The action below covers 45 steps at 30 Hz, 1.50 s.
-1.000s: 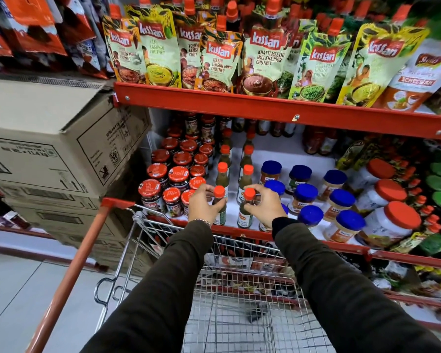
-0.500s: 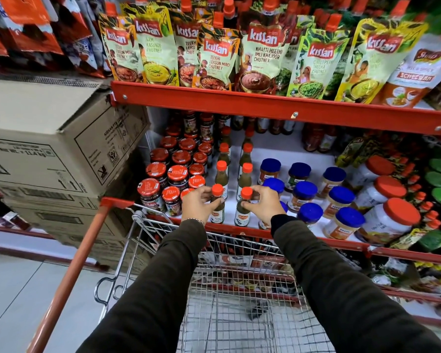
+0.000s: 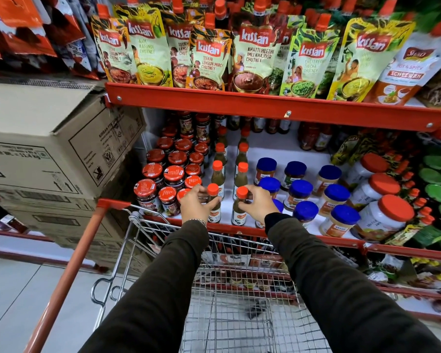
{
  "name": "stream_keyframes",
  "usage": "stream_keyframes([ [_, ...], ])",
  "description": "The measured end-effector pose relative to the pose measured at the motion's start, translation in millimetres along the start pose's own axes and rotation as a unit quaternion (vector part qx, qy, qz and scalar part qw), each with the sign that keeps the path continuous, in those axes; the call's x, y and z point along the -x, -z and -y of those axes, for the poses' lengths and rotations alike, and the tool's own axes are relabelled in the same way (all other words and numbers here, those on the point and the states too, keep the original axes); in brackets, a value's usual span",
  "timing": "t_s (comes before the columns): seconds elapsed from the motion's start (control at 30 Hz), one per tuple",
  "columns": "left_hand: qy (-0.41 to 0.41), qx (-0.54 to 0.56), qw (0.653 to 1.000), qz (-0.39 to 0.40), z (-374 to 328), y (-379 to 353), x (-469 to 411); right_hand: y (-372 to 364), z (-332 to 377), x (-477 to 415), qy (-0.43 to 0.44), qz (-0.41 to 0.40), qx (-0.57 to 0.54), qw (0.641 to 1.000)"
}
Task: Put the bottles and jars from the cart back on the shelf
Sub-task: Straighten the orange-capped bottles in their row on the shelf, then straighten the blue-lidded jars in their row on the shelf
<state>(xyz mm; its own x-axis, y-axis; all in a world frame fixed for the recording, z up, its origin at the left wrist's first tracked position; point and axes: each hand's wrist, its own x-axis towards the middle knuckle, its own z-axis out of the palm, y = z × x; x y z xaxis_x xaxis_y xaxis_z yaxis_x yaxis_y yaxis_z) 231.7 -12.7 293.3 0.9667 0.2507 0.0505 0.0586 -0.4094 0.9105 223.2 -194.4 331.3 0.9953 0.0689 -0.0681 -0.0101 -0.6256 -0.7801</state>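
Observation:
Two small green sauce bottles with orange caps stand at the front of the white shelf (image 3: 285, 154). My left hand (image 3: 197, 205) grips the left bottle (image 3: 214, 211) around its neck. My right hand (image 3: 256, 203) holds the right bottle (image 3: 238, 212) the same way, thumb just under the cap. Both bottles are upright and rest on the shelf near its red front edge. More of the same bottles stand in two rows behind them. The wire cart (image 3: 229, 324) sits below my arms; its basket floor shows only a small dark scrap.
Red-lidded jars (image 3: 173, 173) crowd the shelf left of my hands, blue-lidded jars (image 3: 301, 188) right of them, big white jars with orange lids (image 3: 395, 208) farther right. Chutney pouches (image 3: 252, 54) hang on the shelf above. Stacked cardboard boxes (image 3: 43, 149) stand to the left.
Both hands with their bottles have settled slightly lower and nearer the shelf's front edge. The view has shifted a little; grips are unchanged.

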Motion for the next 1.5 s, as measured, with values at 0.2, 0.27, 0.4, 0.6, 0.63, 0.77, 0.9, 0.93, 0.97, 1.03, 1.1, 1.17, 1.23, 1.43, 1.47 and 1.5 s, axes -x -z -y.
stream_keyframes([
  [0.2,-0.001,-0.011,1.0,-0.012,-0.3,-3.3,5.1,-0.9,-3.2,2.7,0.019,-0.001,0.008,1.0],
  [0.27,-0.015,-0.031,0.999,-0.021,-0.1,-4.6,10.8,0.5,-7.1,8.6,0.026,-0.016,-0.014,0.999],
  [0.4,-0.028,-0.017,0.997,-0.066,1.5,-11.3,31.8,12.8,-23.2,25.5,0.069,-0.116,-0.064,0.989],
  [0.6,-0.096,-0.003,0.989,-0.111,-1.3,-46.0,84.9,48.0,-70.1,52.0,0.029,-0.283,-0.092,0.954],
  [0.63,-0.111,0.0,0.989,-0.1,-3.9,-55.3,93.4,53.1,-80.0,56.1,0.004,-0.293,-0.098,0.951],
  [0.77,-0.145,0.029,0.989,-0.008,-23.2,-96.3,117.6,68.9,-109.9,68.2,-0.088,-0.237,-0.162,0.954],
  [0.9,-0.065,0.106,0.983,0.132,-49.1,-142.8,132.5,78.6,-125.6,72.0,-0.15,-0.191,-0.229,0.943],
  [0.93,-0.022,0.124,0.979,0.162,-56.3,-154.3,135.6,80.9,-129.0,71.2,-0.153,-0.187,-0.24,0.94],
  [0.97,0.024,0.14,0.971,0.19,-63.3,-164.2,138.5,83.1,-132.6,70.0,-0.154,-0.176,-0.253,0.939],
  [1.03,0.103,0.176,0.95,0.236,-73.3,-180.8,142.7,87.2,-138.1,67.3,-0.165,-0.131,-0.288,0.934],
  [1.1,0.144,0.209,0.931,0.262,-75.3,-192.0,143.5,91.4,-142.2,65.2,-0.173,-0.082,-0.32,0.928],
  [1.17,0.162,0.238,0.919,0.27,-73.9,-199.6,142.3,95.0,-146.7,64.4,-0.175,-0.05,-0.337,0.924],
  [1.23,0.168,0.248,0.915,0.27,-70.1,-204.1,139.9,96.4,-148.4,67.7,-0.17,-0.038,-0.341,0.924],
  [1.43,0.164,0.25,0.92,0.251,-62.3,-205.2,129.9,94.7,-148.8,85.4,-0.148,-0.035,-0.345,0.926],
  [1.47,0.165,0.249,0.922,0.246,-61.5,-204.8,129.0,94.3,-148.9,87.6,-0.146,-0.037,-0.346,0.926],
  [1.5,0.168,0.249,0.923,0.242,-60.9,-204.4,128.8,93.9,-148.2,90.1,-0.144,-0.041,-0.348,0.925],
])
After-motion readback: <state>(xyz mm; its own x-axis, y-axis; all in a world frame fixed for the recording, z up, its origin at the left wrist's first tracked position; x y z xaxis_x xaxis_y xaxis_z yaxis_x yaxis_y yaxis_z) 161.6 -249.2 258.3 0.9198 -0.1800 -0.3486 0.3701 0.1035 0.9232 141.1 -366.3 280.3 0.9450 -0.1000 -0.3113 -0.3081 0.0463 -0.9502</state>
